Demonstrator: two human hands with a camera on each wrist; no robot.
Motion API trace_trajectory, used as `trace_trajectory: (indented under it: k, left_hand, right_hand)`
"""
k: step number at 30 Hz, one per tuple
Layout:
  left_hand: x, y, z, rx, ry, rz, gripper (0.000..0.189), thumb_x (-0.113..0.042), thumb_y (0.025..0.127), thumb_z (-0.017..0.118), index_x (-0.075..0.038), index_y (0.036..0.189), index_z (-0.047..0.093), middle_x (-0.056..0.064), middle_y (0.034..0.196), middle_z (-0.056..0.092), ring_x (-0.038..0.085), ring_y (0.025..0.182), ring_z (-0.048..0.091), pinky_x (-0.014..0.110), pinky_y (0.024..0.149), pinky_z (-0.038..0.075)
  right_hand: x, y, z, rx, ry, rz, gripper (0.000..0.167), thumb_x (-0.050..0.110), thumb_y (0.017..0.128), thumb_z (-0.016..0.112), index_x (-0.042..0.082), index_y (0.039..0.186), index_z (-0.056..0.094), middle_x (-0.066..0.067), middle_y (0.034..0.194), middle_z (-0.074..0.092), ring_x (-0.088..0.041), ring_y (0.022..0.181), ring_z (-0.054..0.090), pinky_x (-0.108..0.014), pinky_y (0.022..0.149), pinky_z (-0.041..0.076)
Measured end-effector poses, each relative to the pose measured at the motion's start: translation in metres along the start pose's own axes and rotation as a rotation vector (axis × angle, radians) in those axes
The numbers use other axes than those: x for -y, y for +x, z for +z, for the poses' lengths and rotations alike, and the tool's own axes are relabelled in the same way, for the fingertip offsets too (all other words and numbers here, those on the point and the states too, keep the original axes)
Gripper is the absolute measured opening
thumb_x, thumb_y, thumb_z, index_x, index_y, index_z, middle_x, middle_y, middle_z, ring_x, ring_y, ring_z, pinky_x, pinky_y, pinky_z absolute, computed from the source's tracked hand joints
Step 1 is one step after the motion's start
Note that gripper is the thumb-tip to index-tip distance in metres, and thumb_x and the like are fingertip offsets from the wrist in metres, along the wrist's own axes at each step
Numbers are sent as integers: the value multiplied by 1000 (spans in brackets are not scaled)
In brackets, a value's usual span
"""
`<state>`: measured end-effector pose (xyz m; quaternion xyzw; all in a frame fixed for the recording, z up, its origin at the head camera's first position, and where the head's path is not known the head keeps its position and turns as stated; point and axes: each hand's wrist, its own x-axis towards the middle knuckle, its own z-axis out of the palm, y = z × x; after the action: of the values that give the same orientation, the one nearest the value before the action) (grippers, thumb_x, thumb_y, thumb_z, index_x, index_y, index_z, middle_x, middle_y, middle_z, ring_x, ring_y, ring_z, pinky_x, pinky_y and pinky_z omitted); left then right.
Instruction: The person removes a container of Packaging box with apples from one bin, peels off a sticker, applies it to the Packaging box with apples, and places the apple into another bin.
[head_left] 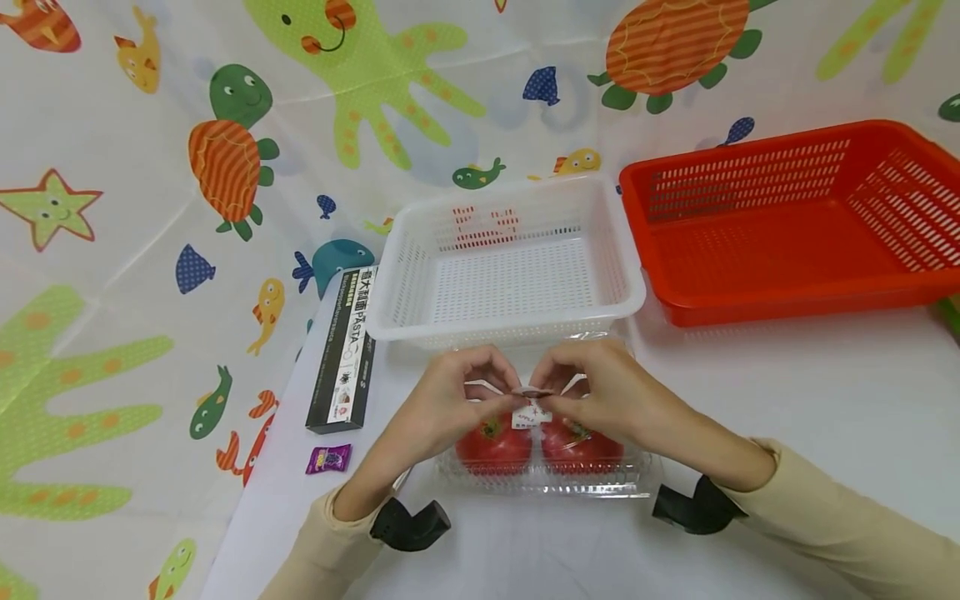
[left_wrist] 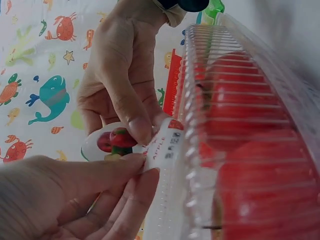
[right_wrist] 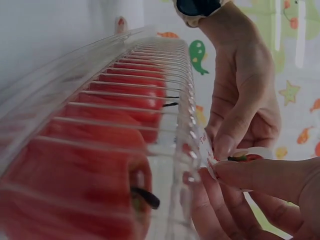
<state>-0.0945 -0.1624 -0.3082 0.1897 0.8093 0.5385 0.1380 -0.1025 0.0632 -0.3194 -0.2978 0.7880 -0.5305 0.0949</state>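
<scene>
Two red apples (head_left: 495, 450) lie side by side in a clear ribbed plastic box (head_left: 540, 483), low in the middle of the head view. Above the box, my left hand (head_left: 442, 404) and right hand (head_left: 611, 387) meet, each pinching a paper label (head_left: 531, 414) between thumb and fingers. The label has printed fruit and the word APPLE; part of it curls up at the fingertips. Its lower part lies against the box's edge in the left wrist view, where the apples (left_wrist: 265, 185) show through the ribs. Fingers cover some of the label.
Behind the box stands a white basket (head_left: 510, 283), with a red basket (head_left: 795, 242) to its right. On the left are a black pasta box (head_left: 343, 350) and a small purple packet (head_left: 328, 459). A sea-animal patterned cloth (head_left: 292, 125) hangs behind.
</scene>
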Motion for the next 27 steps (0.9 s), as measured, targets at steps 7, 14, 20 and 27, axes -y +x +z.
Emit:
trace_trajectory:
  k: [7, 14, 20, 27]
  left_hand:
    - [-3, 0, -1, -12, -4, 16, 13, 9, 90, 75, 4, 99, 67, 14, 99, 68, 21, 93, 72, 33, 79, 63]
    - [3, 2, 1, -20, 25, 24, 13, 7, 90, 76, 4, 99, 68, 13, 98, 69, 20, 90, 72, 31, 78, 63]
    - [6, 3, 3, -20, 87, 4, 14, 6, 88, 79, 1, 98, 69, 10, 96, 71, 17, 87, 73, 29, 80, 62]
    - [9, 4, 3, -19, 135, 0, 18, 9, 85, 80, 1, 98, 69, 10, 94, 71, 16, 85, 71, 27, 79, 61]
  right_hand:
    - [5, 2, -1, 19, 34, 44, 17, -11, 88, 74, 4, 95, 74, -2, 85, 72, -17, 73, 67, -31, 62, 62]
    - [3, 7, -3, 24, -82, 24, 20, -11, 85, 78, 9, 90, 76, 2, 82, 72, -13, 77, 65, -30, 72, 61]
    - [-1, 13, -4, 43, -146, 10, 21, -9, 82, 81, 11, 89, 76, 4, 83, 73, -12, 80, 66, -31, 75, 59]
    - [-2, 16, -2, 48, -207, 6, 24, -13, 79, 79, 10, 86, 75, 4, 79, 71, -11, 76, 65, -28, 73, 59]
